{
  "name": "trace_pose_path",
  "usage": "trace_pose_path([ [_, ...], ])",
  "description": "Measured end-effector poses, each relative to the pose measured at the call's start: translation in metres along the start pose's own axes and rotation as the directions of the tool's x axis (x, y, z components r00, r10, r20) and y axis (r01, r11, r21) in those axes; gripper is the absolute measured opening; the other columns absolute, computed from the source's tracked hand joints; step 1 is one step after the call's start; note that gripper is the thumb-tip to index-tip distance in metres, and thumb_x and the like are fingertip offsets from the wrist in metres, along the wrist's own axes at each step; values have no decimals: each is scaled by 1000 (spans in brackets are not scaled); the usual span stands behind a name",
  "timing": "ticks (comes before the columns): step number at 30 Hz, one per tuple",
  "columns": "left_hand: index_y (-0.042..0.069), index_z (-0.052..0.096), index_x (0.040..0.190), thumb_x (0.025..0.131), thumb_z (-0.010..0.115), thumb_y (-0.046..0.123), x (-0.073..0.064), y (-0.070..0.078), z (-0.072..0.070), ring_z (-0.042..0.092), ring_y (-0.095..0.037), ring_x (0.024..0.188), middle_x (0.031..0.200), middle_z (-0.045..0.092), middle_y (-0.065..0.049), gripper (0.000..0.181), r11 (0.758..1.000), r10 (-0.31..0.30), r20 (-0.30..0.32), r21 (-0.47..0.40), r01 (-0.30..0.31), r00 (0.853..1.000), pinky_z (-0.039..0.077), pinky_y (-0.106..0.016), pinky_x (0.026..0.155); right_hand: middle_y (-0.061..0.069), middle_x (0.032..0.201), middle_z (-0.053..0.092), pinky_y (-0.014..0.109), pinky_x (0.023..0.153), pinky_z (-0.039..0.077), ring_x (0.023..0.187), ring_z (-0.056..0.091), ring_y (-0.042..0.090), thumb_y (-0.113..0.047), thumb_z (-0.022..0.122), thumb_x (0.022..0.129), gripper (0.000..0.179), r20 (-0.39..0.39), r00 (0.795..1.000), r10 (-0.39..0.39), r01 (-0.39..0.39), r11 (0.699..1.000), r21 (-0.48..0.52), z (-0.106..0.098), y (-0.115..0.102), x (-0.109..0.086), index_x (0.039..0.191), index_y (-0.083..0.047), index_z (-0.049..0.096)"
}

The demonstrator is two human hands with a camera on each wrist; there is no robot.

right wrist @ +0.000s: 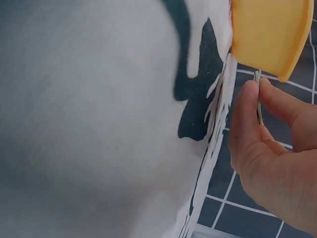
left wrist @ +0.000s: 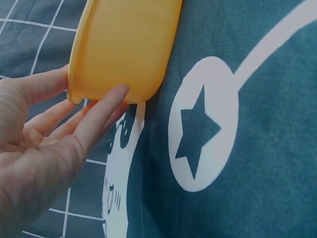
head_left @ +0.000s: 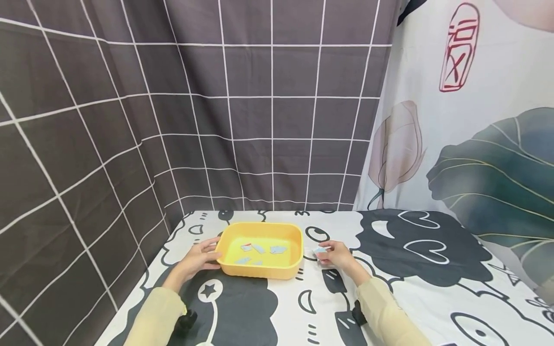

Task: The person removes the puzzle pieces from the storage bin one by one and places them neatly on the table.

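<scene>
A yellow plastic bin (head_left: 259, 273) stands on the patterned cloth. Several small, flat, irregular light-blue pieces lie spread over its floor, including one piece (head_left: 246, 247) with a red patch. My left hand (head_left: 198, 259) is at the bin's left end, its mostly straight fingers (left wrist: 106, 111) against the rim and outer wall. Just right of the bin, my right hand (head_left: 339, 256) pinches a thin light-blue piece (head_left: 320, 250) between thumb and fingers. The right wrist view shows that piece (right wrist: 258, 106) edge-on, close to the bin's wall.
A white cloth (head_left: 287, 300) with black cartoon drawings covers the table. Behind and to the left hangs a dark grey curtain (head_left: 268, 120) with white grid lines. A white curtain (head_left: 402, 158) with flower and leaf prints hangs at the right.
</scene>
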State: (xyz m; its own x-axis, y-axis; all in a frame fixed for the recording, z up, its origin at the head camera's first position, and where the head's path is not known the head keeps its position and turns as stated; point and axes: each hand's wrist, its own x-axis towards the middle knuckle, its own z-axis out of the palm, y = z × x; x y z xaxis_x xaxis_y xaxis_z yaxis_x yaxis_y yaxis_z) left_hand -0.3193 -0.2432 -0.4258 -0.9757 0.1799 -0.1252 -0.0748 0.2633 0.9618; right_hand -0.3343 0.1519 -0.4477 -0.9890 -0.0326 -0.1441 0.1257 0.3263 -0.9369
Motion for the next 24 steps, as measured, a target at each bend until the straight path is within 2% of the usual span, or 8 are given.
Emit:
trace_pose_path([
  [6,-7,27,149,93,57,3,1,1,-1,58,-45,119,146,36,-38,64,1000,-4,-3,12,4,1000,61,-46,89,11,92,57,20,66,62,68,64,8,1,69,86,41,30,998,58,-57,997,-47,3,5,5,123,12,56],
  [12,-7,26,149,93,57,3,1,1,-1,59,-45,118,146,36,-38,65,1000,-6,-9,9,6,1000,62,-47,88,11,88,58,21,64,62,65,63,8,1,70,84,39,17,998,53,-52,996,-71,7,6,6,119,13,57],
  [15,-7,27,149,93,58,3,1,1,0,59,-45,118,145,37,-38,65,1000,-12,-13,8,12,1000,62,-47,88,12,86,62,22,64,62,65,64,9,-1,71,84,39,4,999,53,-52,989,-137,8,1,4,118,13,58],
  [18,-7,28,149,92,58,2,1,0,1,60,-44,117,145,37,-38,65,1000,-18,-16,4,18,1000,62,-46,88,15,90,66,25,66,62,69,65,13,-4,73,82,40,-4,999,39,-39,966,-256,6,-5,0,116,11,59],
  [24,-6,28,149,92,58,3,1,-1,1,60,-44,118,145,38,-38,65,1000,-22,-17,-10,22,1000,62,-46,88,21,104,68,35,74,63,81,67,22,-7,76,76,43,18,999,-35,39,884,-465,-3,-15,-5,113,10,62],
])
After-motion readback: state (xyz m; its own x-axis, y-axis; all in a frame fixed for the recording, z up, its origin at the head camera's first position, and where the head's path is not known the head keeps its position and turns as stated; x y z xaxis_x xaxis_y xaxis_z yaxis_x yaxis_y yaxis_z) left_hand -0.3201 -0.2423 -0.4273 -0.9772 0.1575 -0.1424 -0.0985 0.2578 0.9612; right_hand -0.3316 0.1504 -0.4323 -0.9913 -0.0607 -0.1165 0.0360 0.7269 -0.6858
